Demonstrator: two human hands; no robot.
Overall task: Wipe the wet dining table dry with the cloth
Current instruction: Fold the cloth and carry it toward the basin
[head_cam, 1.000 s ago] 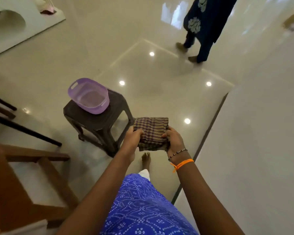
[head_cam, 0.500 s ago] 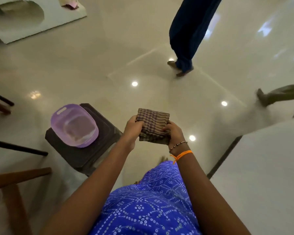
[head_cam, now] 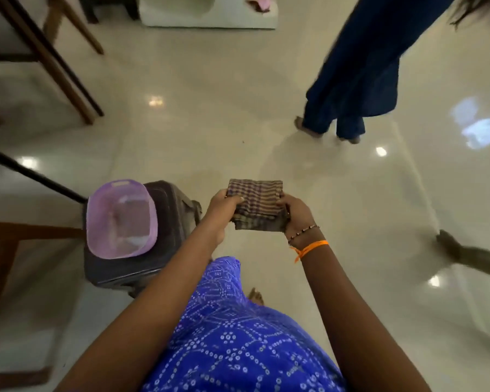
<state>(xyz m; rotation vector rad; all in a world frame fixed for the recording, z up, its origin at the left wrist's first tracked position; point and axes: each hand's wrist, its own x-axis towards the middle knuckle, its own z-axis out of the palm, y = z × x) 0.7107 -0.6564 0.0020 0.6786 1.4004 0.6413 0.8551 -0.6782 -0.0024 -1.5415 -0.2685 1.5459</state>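
A folded brown checked cloth (head_cam: 255, 201) is held in front of me above the floor. My left hand (head_cam: 220, 206) grips its left edge, thumb on top. My right hand (head_cam: 296, 215) grips its right edge; that wrist wears a bead bracelet and an orange thread. The dining table is out of view in this frame.
A purple plastic basin (head_cam: 120, 219) sits on a dark stool (head_cam: 170, 206) at my left. Wooden chair legs (head_cam: 65, 66) stand at the upper left and a wooden frame (head_cam: 0, 241) at the left. A person in dark blue (head_cam: 351, 80) walks ahead; another foot (head_cam: 447, 244) shows at right.
My view has swung left, so the white table at the right has left the frame. The stool and basin are nearer. Both hands keep holding the cloth. The person in blue has stepped closer.
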